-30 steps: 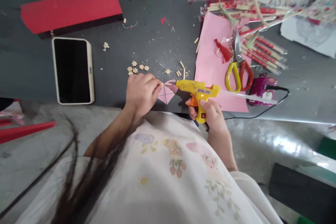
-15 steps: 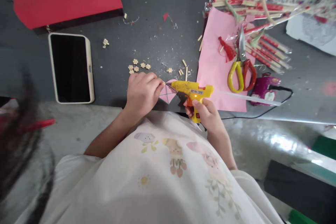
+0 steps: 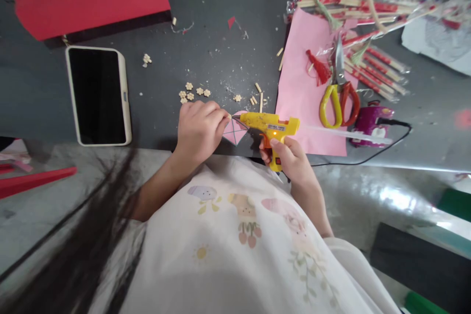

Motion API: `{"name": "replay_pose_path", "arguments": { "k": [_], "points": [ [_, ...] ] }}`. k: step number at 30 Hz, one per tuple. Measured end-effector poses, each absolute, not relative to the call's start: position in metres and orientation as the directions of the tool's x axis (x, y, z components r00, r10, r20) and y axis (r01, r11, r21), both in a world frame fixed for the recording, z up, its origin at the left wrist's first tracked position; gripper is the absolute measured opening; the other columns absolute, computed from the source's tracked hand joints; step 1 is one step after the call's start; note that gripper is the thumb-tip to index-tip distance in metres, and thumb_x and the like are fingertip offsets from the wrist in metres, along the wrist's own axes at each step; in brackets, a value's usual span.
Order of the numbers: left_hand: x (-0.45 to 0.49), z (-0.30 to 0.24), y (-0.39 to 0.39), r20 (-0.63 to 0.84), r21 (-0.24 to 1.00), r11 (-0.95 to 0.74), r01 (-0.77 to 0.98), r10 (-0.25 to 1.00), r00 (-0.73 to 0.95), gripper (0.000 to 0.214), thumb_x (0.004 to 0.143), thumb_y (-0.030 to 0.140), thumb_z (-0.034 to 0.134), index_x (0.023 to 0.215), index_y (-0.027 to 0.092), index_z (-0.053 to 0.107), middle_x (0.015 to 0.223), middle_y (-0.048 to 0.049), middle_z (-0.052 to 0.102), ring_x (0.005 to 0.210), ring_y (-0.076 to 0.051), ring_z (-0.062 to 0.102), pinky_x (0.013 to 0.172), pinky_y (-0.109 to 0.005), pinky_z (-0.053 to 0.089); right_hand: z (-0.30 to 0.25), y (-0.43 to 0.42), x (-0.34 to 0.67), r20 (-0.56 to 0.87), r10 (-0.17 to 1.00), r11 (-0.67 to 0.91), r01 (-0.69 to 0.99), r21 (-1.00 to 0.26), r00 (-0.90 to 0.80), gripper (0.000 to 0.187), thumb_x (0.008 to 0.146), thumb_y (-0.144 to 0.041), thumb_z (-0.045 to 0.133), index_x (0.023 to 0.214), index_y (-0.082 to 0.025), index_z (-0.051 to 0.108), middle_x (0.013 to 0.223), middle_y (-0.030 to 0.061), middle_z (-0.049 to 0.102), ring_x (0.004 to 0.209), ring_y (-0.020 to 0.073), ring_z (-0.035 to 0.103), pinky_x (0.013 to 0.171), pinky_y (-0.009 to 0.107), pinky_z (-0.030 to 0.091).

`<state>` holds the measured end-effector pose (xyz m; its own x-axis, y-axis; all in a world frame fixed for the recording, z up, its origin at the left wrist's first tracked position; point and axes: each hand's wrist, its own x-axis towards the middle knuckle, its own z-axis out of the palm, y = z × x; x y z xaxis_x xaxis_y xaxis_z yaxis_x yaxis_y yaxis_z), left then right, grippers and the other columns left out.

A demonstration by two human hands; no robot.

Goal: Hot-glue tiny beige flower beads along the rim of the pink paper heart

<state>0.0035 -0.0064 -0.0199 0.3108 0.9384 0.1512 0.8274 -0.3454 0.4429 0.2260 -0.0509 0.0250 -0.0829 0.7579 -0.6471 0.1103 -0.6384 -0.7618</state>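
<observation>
Yellow hot glue gun (image 3: 270,122) in right hand (image 3: 287,154), over near edge of table (image 3: 213,54), fingers wrapped round grip, indicator light (image 3: 274,133) lit. Nozzle (image 3: 237,117) right up by left hand (image 3: 200,127), which pinches tiny pale bit (image 3: 229,117), too small to make out, partly covering pink paper cutout (image 3: 235,132). Progress-wise: handful of little flower pieces (image 3: 199,91) look done. Piece in fingers seems mid-gluing imo. Loose stick bits (image 3: 261,102) nearby not joined up, so that part looks undone.

Soft, moderate indoor light; lamp (image 3: 274,133) on glue gun (image 3: 268,121) glows orange; white glare on floor (image 3: 399,205), right; hair (image 3: 81,250) blurred, lower left; edges look stretched.
</observation>
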Motion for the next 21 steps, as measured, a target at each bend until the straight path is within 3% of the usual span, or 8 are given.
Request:
{"name": "replay_pose_path", "arguments": {
  "k": [21],
  "points": [
    [0.0037,-0.0176,-0.006,0.13,0.438,-0.333,0.835,0.943,0.307,0.027,0.102,0.037,0.052,0.092,0.025,0.074,0.092,-0.0024,0.072,0.089,-0.022,0.062,0.085,-0.041,0.038,0.0169,-0.0507,0.2316,-0.638,0.758,-0.623,0.135,-0.77,-0.135,0.036,0.086,-0.056,0.06,0.072,-0.023,0.061,0.061,0.0008,0.058,0.053,0.0131,0.049,0.05,0.029,0.039]
  ]
}}
